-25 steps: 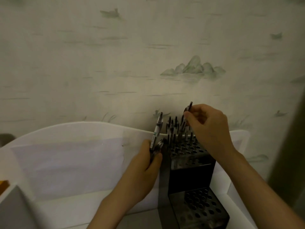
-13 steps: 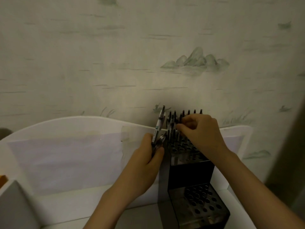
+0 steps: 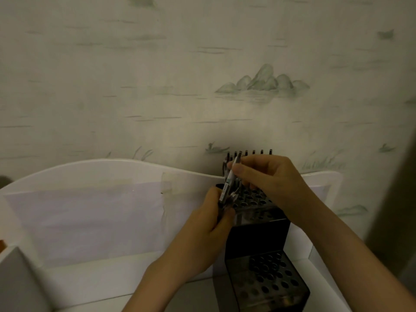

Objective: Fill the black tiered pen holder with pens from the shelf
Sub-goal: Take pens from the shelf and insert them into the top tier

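Up against the wallpapered wall, the black tiered plastic pen holder point(image 3: 258, 239) sits on the white shelf point(image 3: 90, 278), back row already full. Right hand point(image 3: 270, 179) pinches the slim grey pen point(image 3: 230, 176), near upright, just left of the empty holes. Left hand point(image 3: 209, 228) grips the spare pens point(image 3: 227, 197), so right's closer.
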Available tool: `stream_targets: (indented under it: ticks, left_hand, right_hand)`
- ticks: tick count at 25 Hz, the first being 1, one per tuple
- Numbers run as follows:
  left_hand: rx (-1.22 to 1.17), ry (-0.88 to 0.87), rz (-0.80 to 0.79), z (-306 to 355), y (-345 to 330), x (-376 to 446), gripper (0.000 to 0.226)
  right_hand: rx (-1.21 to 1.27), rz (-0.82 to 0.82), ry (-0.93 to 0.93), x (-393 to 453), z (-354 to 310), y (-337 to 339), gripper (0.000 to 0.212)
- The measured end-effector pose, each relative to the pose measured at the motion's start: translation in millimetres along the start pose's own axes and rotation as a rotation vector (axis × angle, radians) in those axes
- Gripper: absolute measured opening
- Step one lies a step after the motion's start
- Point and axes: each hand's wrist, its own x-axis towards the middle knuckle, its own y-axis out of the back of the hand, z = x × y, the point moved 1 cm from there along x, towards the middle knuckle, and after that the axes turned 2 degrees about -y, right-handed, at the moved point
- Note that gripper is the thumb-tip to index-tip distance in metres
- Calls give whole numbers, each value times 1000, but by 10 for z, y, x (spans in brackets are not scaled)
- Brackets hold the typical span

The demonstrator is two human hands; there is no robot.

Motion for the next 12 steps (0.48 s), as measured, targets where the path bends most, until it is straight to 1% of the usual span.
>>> stream_targets:
  ticks: [2, 5, 7, 8, 9, 10, 12]
  left_hand:
    - [5, -3, -1, 18, -35, 15, 9]
    - [16, 1, 18, 15, -26, 57, 11]
    - [35, 20, 45, -8, 0, 70, 11]
    - [44, 34, 64, -25, 17, 68, 11]
    - [42, 48, 81, -40, 35, 62, 11]
    - [30, 59, 94, -52, 50, 61, 13]
    - [8, 73, 110, -60, 72, 77, 19]
  right_hand:
    - [39, -5, -30, -12, -5, 29, 22]
    - [118, 21, -19, -1, -34, 136, 24]
    - [250, 112, -11, 49, -82, 270, 22]
    - [271, 182, 19, 78, -115, 347, 20]
    - [234, 254, 71, 103, -143, 422, 17]
    - [145, 318, 135, 123, -162, 484, 13]
    - [-113, 402, 258, 141, -163, 538, 8]
